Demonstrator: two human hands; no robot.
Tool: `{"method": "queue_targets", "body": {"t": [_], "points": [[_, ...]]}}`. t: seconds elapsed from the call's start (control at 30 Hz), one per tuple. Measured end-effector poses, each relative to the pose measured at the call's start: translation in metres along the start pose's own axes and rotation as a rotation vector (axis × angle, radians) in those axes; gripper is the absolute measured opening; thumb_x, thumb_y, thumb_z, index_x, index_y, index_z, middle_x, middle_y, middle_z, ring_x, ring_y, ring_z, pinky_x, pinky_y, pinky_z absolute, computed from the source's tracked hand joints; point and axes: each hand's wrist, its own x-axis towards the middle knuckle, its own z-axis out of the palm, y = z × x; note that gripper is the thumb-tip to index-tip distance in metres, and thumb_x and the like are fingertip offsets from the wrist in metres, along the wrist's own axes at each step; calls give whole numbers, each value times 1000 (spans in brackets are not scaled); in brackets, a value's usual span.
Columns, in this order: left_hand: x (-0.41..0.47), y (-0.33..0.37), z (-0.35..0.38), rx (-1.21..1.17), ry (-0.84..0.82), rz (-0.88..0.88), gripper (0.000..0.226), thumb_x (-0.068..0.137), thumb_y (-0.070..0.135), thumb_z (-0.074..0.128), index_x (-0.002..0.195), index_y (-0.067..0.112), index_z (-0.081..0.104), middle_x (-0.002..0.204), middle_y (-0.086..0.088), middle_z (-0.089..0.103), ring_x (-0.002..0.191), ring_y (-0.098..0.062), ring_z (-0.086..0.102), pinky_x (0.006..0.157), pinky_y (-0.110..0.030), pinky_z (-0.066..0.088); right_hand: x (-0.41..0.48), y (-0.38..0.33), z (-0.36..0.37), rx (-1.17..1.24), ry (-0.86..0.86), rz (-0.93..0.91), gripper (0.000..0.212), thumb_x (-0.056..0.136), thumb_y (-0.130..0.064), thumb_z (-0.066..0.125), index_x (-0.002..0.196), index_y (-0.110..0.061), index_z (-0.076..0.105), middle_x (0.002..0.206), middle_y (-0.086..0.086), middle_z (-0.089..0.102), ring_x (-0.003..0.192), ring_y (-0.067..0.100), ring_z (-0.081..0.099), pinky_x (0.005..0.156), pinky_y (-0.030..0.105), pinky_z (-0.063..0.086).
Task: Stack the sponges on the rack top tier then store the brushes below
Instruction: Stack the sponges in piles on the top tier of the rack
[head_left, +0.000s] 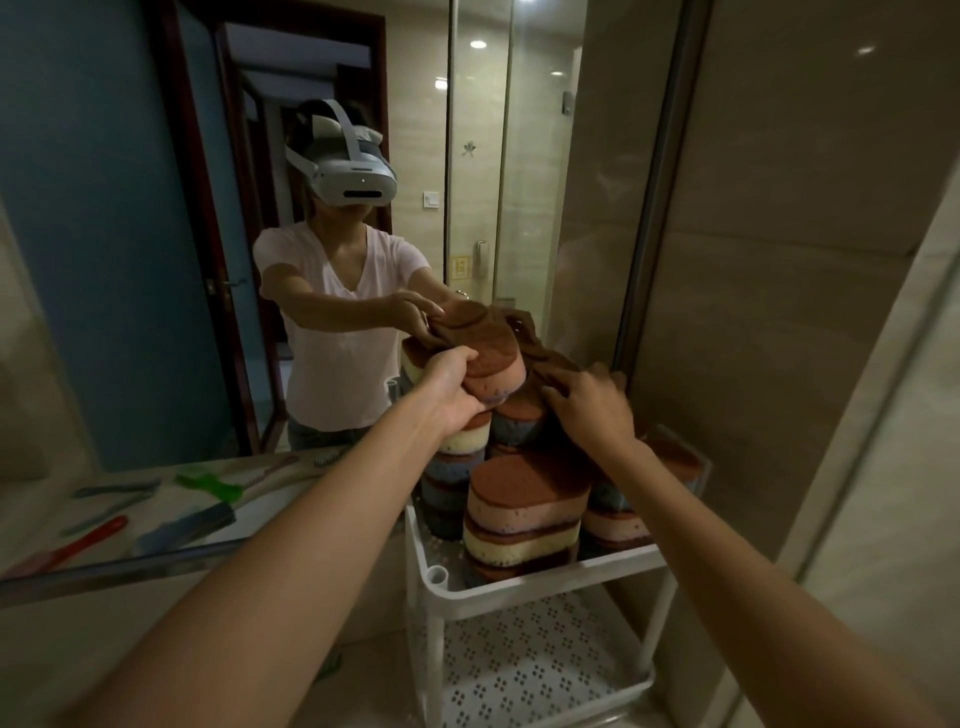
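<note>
Several sponges with brown scrub tops stand in stacks on the top tier of a white rack (540, 584). My left hand (457, 387) grips a pink sponge (491, 358) and holds it tilted over the back left stack. My right hand (592, 402) rests with spread fingers on the sponges at the back right. A front stack (524, 512) of pink and yellow sponges stands near the rack's front rim. Several brushes lie on the counter to the left, among them a red brush (85, 540) and a green brush (210, 486).
The rack's lower tier (524, 660) is a perforated white shelf. A mirror behind the rack shows a person in a headset. A glass shower wall (779, 312) stands close on the right. The counter edge (119, 569) runs along the left.
</note>
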Motion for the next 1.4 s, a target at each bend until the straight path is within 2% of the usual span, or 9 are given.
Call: {"method": "queue_targets", "body": {"t": [0.37,0.5,0.7,0.8,0.93,1.07,1.13,1.23,1.4], "points": [[-9,0,3,-92,-21,-8,39,96,9,38,135,11,42,138,-16,47,127,-32,45,99,-49,38,-1,-18,-16,-57,-326,131,42,97,-32,24,124,-13,50,140,16,33,132,40,23,107,56,19],[-17,7,15,-49,-79,43,35,93,7,44,128,10,49,129,-14,56,121,-30,52,98,-46,41,-4,-9,-35,484,-101,95,21,94,-17,37,82,-17,54,81,-2,52,79,17,52,70,32,46],[-21,7,46,159,-90,69,17,87,5,55,102,10,60,111,-13,62,107,-26,57,91,-36,47,-8,1,-59,774,-21,11,27,85,-13,56,111,-13,47,100,0,52,90,14,52,66,23,43],[-23,0,56,292,-133,18,22,85,10,60,107,11,59,111,-12,63,94,-22,58,64,-28,40,-7,14,-61,675,-17,-65,41,82,-18,66,115,-12,44,99,-3,51,89,11,52,66,14,44],[-17,-10,64,426,-218,22,28,85,19,62,111,9,61,120,-11,63,111,-22,55,95,-36,38,-5,37,-60,551,166,-109,37,80,-26,70,105,-17,45,87,-11,49,72,-4,47,51,-1,39],[-2,-20,61,937,-218,349,37,93,31,48,122,10,56,122,-9,61,106,-19,57,89,-32,47,0,61,-55,528,164,25,45,86,-31,60,127,-20,45,113,0,56,87,7,51,66,17,43],[10,-26,52,1421,-210,553,43,95,38,40,132,17,46,137,-10,48,125,-26,46,105,-45,37,1,71,-48,465,107,94,46,88,-31,56,132,-23,43,125,2,55,98,15,53,75,26,41],[24,-41,37,1907,-299,533,56,95,52,25,147,32,16,158,-4,7,146,-24,3,115,-52,2,4,77,-39,373,34,134,47,89,-33,53,134,-26,45,136,3,52,119,24,52,92,32,44],[29,-48,26,2074,-352,491,63,94,56,26,148,32,3,158,-7,-1,146,-25,0,116,-47,4,7,73,-30,290,-15,101,45,91,-35,48,136,-27,45,141,3,48,122,26,50,95,34,43]]}}
